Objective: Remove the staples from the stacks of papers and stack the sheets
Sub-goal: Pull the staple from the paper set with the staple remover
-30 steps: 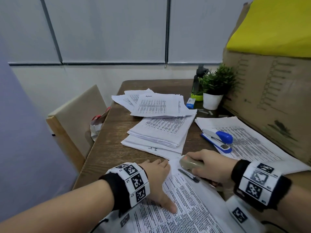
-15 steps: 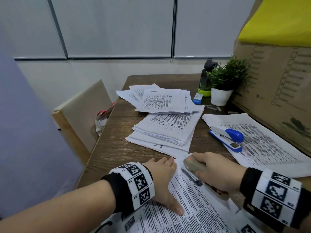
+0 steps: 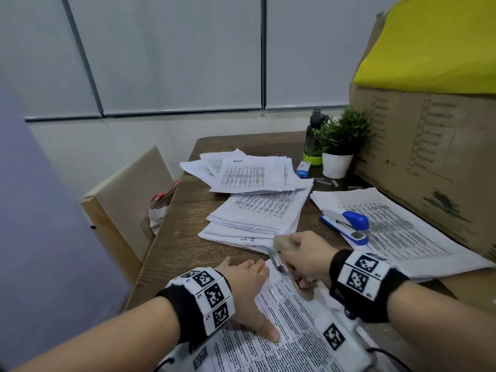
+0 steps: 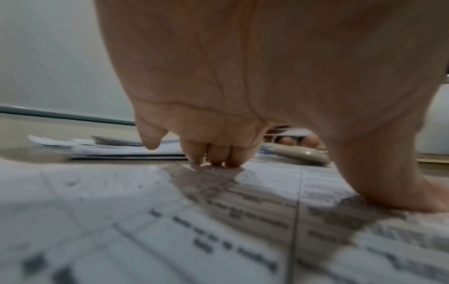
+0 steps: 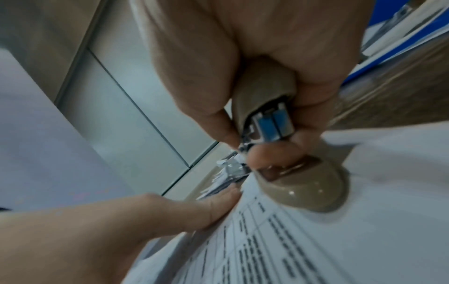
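Staple being pulled at the corner of the near stapled stack (image 3: 290,326).

Beige staple remover (image 3: 284,247) is clamped in the right hand (image 3: 303,259); left hand (image 3: 247,288) is pressed flat, fingers straight, beside it. The sheet should be kept pinned and the pull kept straight, to avoid tearing. Metal claws are shown only by the right wrist view; blue stapler (image 3: 346,226) only by the head view.

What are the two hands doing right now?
Left hand: open, fingers pressing the printed sheets.
Right hand: closed, gripping the beige stapler.

Head view looks down from above; both blurry wrist views sit close, apparently sharing the printed sheet (image 3: 290,312).
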### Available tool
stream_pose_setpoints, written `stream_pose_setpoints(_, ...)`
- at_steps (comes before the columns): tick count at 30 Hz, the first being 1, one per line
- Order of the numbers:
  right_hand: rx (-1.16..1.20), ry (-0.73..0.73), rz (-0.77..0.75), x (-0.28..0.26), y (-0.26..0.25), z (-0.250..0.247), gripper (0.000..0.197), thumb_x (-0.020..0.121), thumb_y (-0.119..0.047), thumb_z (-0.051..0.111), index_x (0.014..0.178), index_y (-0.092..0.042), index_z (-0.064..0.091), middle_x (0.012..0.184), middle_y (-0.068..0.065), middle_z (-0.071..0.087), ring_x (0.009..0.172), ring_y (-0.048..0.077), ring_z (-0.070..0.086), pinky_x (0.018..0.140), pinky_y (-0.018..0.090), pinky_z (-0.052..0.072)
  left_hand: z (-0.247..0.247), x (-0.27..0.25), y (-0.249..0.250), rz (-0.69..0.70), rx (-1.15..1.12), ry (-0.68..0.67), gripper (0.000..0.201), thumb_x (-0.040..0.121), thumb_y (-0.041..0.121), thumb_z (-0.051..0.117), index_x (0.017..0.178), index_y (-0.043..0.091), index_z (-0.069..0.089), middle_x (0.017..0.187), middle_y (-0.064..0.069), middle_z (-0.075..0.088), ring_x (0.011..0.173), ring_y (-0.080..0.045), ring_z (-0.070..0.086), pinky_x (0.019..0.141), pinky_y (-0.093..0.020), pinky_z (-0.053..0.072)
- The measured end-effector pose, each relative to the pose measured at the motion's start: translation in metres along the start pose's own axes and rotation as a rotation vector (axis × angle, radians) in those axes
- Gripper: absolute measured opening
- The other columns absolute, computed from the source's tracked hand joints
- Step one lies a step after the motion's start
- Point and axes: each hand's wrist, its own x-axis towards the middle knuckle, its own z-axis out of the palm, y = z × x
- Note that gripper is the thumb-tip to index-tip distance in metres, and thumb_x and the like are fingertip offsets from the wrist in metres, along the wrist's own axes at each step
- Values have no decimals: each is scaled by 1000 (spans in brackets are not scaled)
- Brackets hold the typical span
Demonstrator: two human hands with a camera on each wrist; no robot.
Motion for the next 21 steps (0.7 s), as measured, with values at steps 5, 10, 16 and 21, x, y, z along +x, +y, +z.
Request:
stream_pose_setpoints(5, 210, -96, -144, -22, -5, -8, 36, 86, -4, 51, 114, -24, 62, 70, 12, 54, 49, 21, 49, 50, 31, 45, -9, -12, -25, -153, -218, 87, 102, 74, 71, 66, 153, 23, 23, 158, -2, 31, 135, -25, 44, 114, -49, 34)
stream_pose_setpoints(10, 283, -150, -287, -32, -32, 7, 33, 87, -1, 51, 107, -24, 63, 74, 12, 57, 47, 23, 53, 53, 31, 49, -14, -17, -28, -66, -984, 403, 42, 78, 29, 83, 110, 12, 62, 95, -2, 71, 87, -16, 68, 83, -34, 57)
stream_pose_setpoints(16, 128, -181, -437, -31, -67, 39, 29, 80, -1, 55, 101, -20, 57, 82, 17, 60, 45, 25, 50, 45, 33, 46, -12, -41, -47, -108, -1333, 515, 18, 77, -22, 63, 86, -6, 64, 69, -20, 66, 57, -26, 67, 66, -40, 62)
stream_pose_setpoints(21, -97, -151, -518, -25, -95, 77, 25, 82, -10, 53, 106, -17, 49, 88, 11, 62, 51, 13, 48, 43, 24, 41, 0, -61, -81, -199, -1390, 536, 26, 82, -25, 48, 75, -4, 62, 51, -11, 62, 46, -22, 63, 62, -39, 60)
